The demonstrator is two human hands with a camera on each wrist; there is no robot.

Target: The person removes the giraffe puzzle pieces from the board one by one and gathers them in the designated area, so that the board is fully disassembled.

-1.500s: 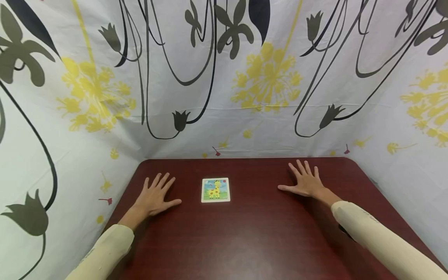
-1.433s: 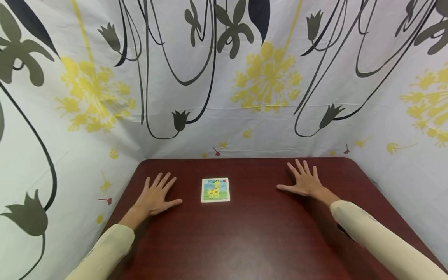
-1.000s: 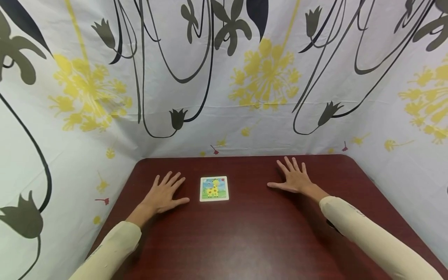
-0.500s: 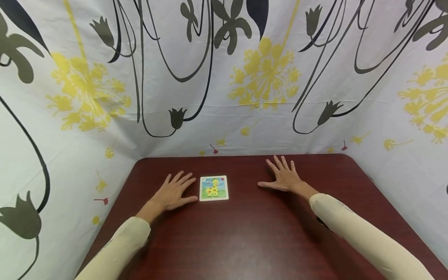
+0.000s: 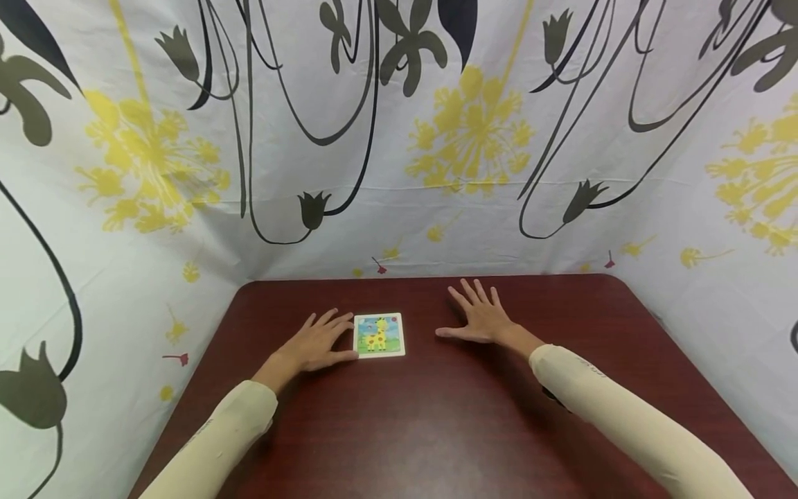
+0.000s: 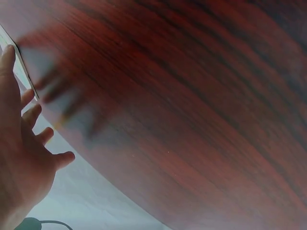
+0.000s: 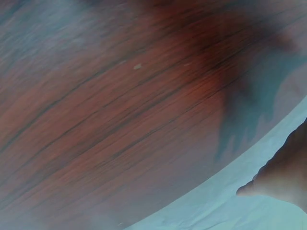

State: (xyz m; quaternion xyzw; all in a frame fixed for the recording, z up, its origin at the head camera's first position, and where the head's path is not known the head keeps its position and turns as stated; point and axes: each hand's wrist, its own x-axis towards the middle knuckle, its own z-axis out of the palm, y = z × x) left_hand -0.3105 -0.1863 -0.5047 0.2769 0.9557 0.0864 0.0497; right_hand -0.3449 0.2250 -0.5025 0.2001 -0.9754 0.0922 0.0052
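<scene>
Left hand [image 5: 314, 345] has reached the giraffe card [image 5: 379, 335] — right hand [image 5: 480, 321] nearer.

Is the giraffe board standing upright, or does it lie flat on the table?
Flat: in the head view, the giraffe board lies on the table, picture side up.

A bright card [image 5: 379, 335] on a dark red-brown worktop [image 5: 399, 430]
The card has a white edge, a yellow giraffe with orange spots, blue sky and green grass. Dark streaks run through the worktop. The white cloth [image 5: 399, 225] has puffy yellow flowers, grey-green tulips, curly black and grey stems and tiny red flowers. The left sleeve [image 5: 215, 440] and right sleeve [image 5: 630, 416] are cream with small dark marks.
</scene>
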